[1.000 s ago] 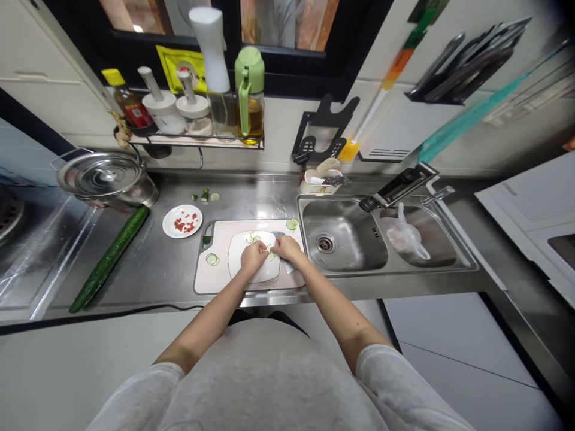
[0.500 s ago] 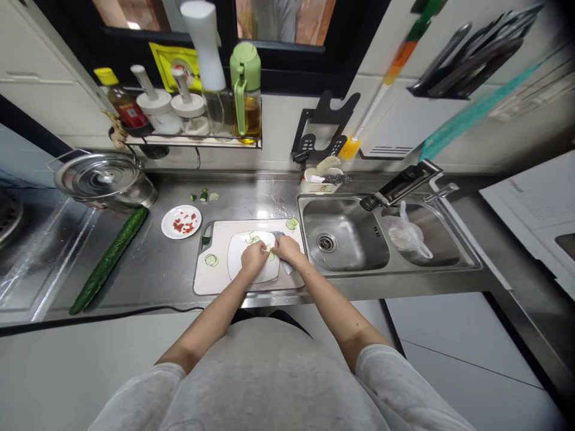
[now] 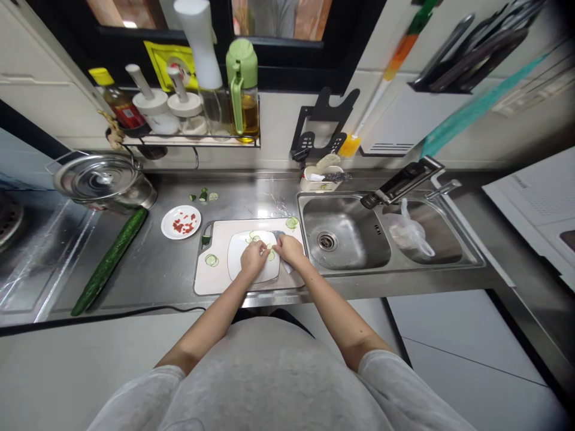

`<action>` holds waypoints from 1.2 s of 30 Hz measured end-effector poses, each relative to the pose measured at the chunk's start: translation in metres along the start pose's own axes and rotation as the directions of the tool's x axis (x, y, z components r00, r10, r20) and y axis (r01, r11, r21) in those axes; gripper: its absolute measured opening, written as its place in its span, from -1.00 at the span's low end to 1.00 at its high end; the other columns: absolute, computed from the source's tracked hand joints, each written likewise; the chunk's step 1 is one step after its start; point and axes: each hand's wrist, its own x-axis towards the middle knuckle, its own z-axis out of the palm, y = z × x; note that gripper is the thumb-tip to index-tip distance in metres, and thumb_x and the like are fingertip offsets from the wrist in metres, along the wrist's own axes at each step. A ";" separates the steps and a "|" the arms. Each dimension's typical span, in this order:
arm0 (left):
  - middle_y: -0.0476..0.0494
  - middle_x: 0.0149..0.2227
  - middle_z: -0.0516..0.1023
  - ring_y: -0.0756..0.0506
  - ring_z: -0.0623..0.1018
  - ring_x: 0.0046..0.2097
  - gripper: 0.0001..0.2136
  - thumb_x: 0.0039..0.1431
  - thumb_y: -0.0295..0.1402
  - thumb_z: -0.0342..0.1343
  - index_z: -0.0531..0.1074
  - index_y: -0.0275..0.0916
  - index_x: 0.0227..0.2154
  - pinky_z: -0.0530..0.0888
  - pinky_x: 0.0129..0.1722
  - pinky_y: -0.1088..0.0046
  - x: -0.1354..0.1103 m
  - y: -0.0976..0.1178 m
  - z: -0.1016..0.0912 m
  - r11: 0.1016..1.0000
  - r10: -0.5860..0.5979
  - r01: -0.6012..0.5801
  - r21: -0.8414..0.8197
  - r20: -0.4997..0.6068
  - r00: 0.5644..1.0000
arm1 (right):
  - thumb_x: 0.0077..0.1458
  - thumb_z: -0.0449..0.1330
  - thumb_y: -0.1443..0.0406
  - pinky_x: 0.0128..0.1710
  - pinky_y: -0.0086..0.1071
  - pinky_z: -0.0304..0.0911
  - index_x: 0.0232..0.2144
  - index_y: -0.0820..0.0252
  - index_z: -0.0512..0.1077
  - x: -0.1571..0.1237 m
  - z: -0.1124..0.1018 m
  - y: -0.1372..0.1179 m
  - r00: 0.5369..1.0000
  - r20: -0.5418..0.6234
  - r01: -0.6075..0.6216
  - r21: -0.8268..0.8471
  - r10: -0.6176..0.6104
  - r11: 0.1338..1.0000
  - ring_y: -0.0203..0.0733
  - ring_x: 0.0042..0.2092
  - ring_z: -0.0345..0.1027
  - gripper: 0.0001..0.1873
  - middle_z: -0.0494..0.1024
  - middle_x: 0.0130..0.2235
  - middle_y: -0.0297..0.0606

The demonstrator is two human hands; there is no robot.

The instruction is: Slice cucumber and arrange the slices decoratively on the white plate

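Note:
A white square plate [image 3: 238, 263] rests on the pale cutting board [image 3: 207, 281]. Thin cucumber slices [image 3: 254, 236] lie along its far edge. Over the plate's right side, my left hand [image 3: 254, 257] is closed, its fingertips pinching a cucumber slice [image 3: 271, 254]. My right hand [image 3: 290, 249] is closed too, fingertips on the same slice from the right. Partly hidden beneath my right hand is a knife [image 3: 287, 267]. More thin slices sit on the board's left [image 3: 211, 260] and at its far right corner, and a dark green cucumber piece [image 3: 205, 240] is near the board's handle.
A small plate with chopped red bits [image 3: 181, 222] stands left of the board. Farther left are a whole cucumber [image 3: 110, 261] and a lidded steel pot [image 3: 105, 181]. The double sink [image 3: 345, 233] adjoins the board's right. Bottles stand on a rack [image 3: 193, 141] above.
My fingertips have shifted very slightly around the slice, with the hands staying over the plate's right side. The camera view has moved a little; other objects stay put.

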 end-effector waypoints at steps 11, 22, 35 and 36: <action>-0.07 -0.22 0.51 -0.07 0.45 -0.19 -0.87 0.14 -0.24 0.10 0.45 -0.16 -0.33 0.24 -0.33 0.47 0.001 0.002 0.001 0.992 -0.035 0.031 0.120 0.031 0.999 | 0.16 0.12 0.15 -0.28 -0.40 0.11 -0.27 0.12 0.39 -0.011 0.010 0.002 0.995 -0.002 -0.095 0.035 0.095 0.995 -0.14 -0.12 0.38 -0.82 0.54 -0.21 -0.23; -0.08 -0.23 0.52 -0.07 0.46 -0.20 -0.87 0.13 -0.25 0.10 0.45 -0.17 -0.33 0.23 -0.34 0.48 0.003 -0.001 0.003 0.992 -0.023 0.020 0.121 0.022 0.999 | 0.13 0.15 0.14 -0.34 -0.42 0.06 -0.33 0.11 0.39 -0.008 0.015 0.012 0.993 -0.027 -0.112 0.086 0.114 0.990 -0.16 -0.19 0.39 -0.82 0.55 -0.27 -0.25; -0.03 -0.38 0.51 -0.04 0.46 -0.34 -0.83 0.10 -0.24 0.07 0.47 -0.18 -0.30 0.29 -0.35 0.50 -0.007 -0.026 -0.032 0.991 -0.011 -0.006 -0.132 -0.127 0.992 | 0.11 0.10 0.12 -0.42 -0.45 -0.01 -0.43 0.15 0.40 -0.022 0.019 0.044 0.959 -0.254 -0.027 0.358 0.125 0.933 -0.27 -0.40 0.27 -0.76 0.48 -0.44 -0.32; -0.02 -0.40 0.50 -0.03 0.45 -0.37 -0.81 0.09 -0.23 0.07 0.48 -0.18 -0.30 0.29 -0.36 0.50 -0.011 -0.035 -0.039 0.988 -0.029 0.004 -0.153 -0.160 0.987 | 0.11 0.09 0.12 -0.42 -0.46 0.00 -0.44 0.15 0.40 -0.025 0.021 0.049 0.954 -0.271 -0.016 0.386 0.130 0.922 -0.27 -0.41 0.26 -0.76 0.48 -0.45 -0.32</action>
